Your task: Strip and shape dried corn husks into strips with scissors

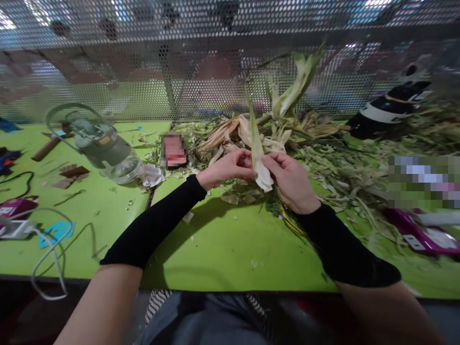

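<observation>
Green table (pixel 215 249) lies under husk pile (pixel 228 132). Bottle (pixel 104 148) stands left of pile. Person's left hand (pixel 230 165) and right hand (pixel 294 179) on pile's near side. Strip (pixel 256 146) between them, in front of pile: long axis runs away from body, narrow tip up toward pile, broad pale end nearest body. Left fingers pinched on its left edge, right thumb and finger clamped on right; neither hand clearly nearer.

Fibrous husk strip (pixel 257 146) ribbed and matt, papery husks (pixel 230 130) crinkled and rough, forearm sleeves (pixel 158 223) made of matt black cloth, tabletop (pixel 215 258) finished smooth with soft sheen, screen (pixel 132 96) made of perforated metal, bottle (pixel 108 149) moulded in plastic, matt above, clear below
</observation>
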{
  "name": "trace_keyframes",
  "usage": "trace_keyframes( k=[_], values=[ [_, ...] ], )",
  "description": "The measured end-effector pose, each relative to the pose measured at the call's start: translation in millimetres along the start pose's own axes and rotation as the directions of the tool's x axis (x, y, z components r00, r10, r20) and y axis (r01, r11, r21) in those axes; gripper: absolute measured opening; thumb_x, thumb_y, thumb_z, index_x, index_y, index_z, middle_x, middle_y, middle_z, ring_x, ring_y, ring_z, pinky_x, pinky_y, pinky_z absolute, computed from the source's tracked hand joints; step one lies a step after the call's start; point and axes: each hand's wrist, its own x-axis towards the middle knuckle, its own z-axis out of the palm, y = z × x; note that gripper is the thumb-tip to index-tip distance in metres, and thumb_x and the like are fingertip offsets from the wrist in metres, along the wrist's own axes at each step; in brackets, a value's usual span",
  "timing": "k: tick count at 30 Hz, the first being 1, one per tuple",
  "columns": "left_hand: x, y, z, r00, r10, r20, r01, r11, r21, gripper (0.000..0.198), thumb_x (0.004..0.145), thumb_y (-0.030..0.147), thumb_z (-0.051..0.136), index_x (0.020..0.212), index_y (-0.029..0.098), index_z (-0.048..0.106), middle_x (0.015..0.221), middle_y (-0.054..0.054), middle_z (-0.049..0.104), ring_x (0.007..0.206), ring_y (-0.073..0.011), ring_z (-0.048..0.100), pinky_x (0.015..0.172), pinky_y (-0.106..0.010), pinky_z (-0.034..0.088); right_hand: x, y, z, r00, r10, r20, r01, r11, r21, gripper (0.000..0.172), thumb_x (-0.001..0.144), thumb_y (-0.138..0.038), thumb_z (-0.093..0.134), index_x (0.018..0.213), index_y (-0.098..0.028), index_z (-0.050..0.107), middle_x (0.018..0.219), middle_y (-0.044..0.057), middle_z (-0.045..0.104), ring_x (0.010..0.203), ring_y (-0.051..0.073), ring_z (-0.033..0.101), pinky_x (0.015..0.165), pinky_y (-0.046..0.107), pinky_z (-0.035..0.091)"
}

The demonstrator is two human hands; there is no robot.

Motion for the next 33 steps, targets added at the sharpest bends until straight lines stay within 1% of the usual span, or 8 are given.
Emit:
trace_keyframes(
  k=[5, 8, 12, 14, 18, 23, 29, 33],
  values=[
    [-2, -1, 6.3, 0.999, 0.022, -0.041, -0.021, 0.999, 0.033, 0.031, 0.081, -0.007, 0.062, 0.098, 0.017, 0.052, 0.072, 0.007, 0.061, 0.064, -0.0064, 0.059, 0.072, -0.025, 0.049, 0, -1, 2, 0.999, 0.04, 0.026, -0.041, 0.998, 0.044, 0.037, 0.073, -0.052, 0.088, 0.075, -0.023, 0.066, 0.063, -0.003, 0.059, 0.05, 0.01, 0.044, 0.045, 0.027, 0.033],
    [-4, -3, 10.2, 0.99, 0.068, -0.123, -0.059, 0.995, 0.079, 0.02, 0.091, -0.002, 0.057, 0.094, 0.018, 0.052, 0.071, 0.006, 0.058, 0.061, -0.0062, 0.054, 0.066, -0.024, 0.046, -2, 0, 3, 0.998, 0.019, 0.058, -0.02, 1.0, 0.024, 0.037, 0.072, -0.053, 0.09, 0.077, -0.023, 0.068, 0.065, -0.003, 0.062, 0.053, 0.01, 0.048, 0.048, 0.027, 0.037],
    [-5, -2, 11.4, 0.958, 0.139, -0.251, -0.111, 0.986, 0.123, 0.015, 0.099, 0.006, 0.055, 0.089, 0.018, 0.053, 0.07, 0.006, 0.056, 0.058, -0.0065, 0.049, 0.06, -0.023, 0.042, -2, 3, 4, 0.988, 0.082, 0.131, -0.091, 0.994, 0.063, 0.043, 0.065, -0.057, 0.096, 0.077, -0.024, 0.07, 0.067, -0.002, 0.067, 0.054, 0.011, 0.051, 0.049, 0.026, 0.039],
    [-3, -2, 10.4, 0.955, 0.16, -0.25, -0.142, 0.986, 0.089, 0.019, 0.101, 0.009, 0.055, 0.084, 0.017, 0.053, 0.067, 0.006, 0.054, 0.056, -0.0059, 0.049, 0.059, -0.023, 0.041, -1, 4, 3, 0.982, 0.099, 0.158, -0.117, 0.987, 0.109, 0.044, 0.065, -0.058, 0.096, 0.077, -0.025, 0.07, 0.067, -0.002, 0.067, 0.054, 0.011, 0.052, 0.048, 0.026, 0.041],
    [2, -5, 5.7, 0.967, 0.196, -0.162, -0.204, 0.978, -0.033, 0.018, 0.097, 0.003, 0.056, 0.084, 0.016, 0.056, 0.07, 0.004, 0.061, 0.062, -0.0056, 0.057, 0.069, -0.022, 0.047, 1, 2, 1, 0.967, 0.106, 0.231, -0.155, 0.966, 0.206, 0.041, 0.07, -0.057, 0.094, 0.077, -0.025, 0.069, 0.069, -0.002, 0.067, 0.056, 0.012, 0.054, 0.05, 0.027, 0.045],
    [6, -9, 1.4, 0.984, 0.148, -0.1, -0.159, 0.98, -0.116, 0.015, 0.094, 0.003, 0.055, 0.088, 0.015, 0.06, 0.076, 0.002, 0.068, 0.063, -0.0062, 0.058, 0.072, -0.023, 0.049, 1, -2, 1, 0.957, 0.125, 0.261, -0.193, 0.948, 0.253, 0.052, 0.056, -0.064, 0.099, 0.076, -0.025, 0.071, 0.069, -0.004, 0.066, 0.055, 0.01, 0.052, 0.049, 0.025, 0.047],
    [1, -5, 8.6, 0.971, 0.094, -0.218, -0.121, 0.986, -0.114, 0.026, 0.101, 0.01, 0.053, 0.077, 0.018, 0.051, 0.061, 0.008, 0.048, 0.055, -0.0049, 0.049, 0.063, -0.02, 0.044, -1, 0, 2, 0.97, 0.088, 0.226, -0.131, 0.975, 0.181, 0.052, 0.058, -0.063, 0.099, 0.076, -0.024, 0.071, 0.067, -0.005, 0.064, 0.055, 0.009, 0.048, 0.048, 0.023, 0.041],
    [-4, 0, 10.4, 0.961, 0.104, -0.256, -0.121, 0.991, -0.052, 0.031, 0.103, 0.021, 0.061, 0.075, 0.018, 0.049, 0.063, 0.008, 0.047, 0.054, -0.0036, 0.045, 0.059, -0.02, 0.038, 0, 6, 1, 0.97, 0.064, 0.236, -0.073, 0.997, 0.033, 0.048, 0.066, -0.064, 0.094, 0.077, -0.024, 0.069, 0.067, -0.004, 0.063, 0.055, 0.01, 0.046, 0.048, 0.025, 0.037]
  ],
)
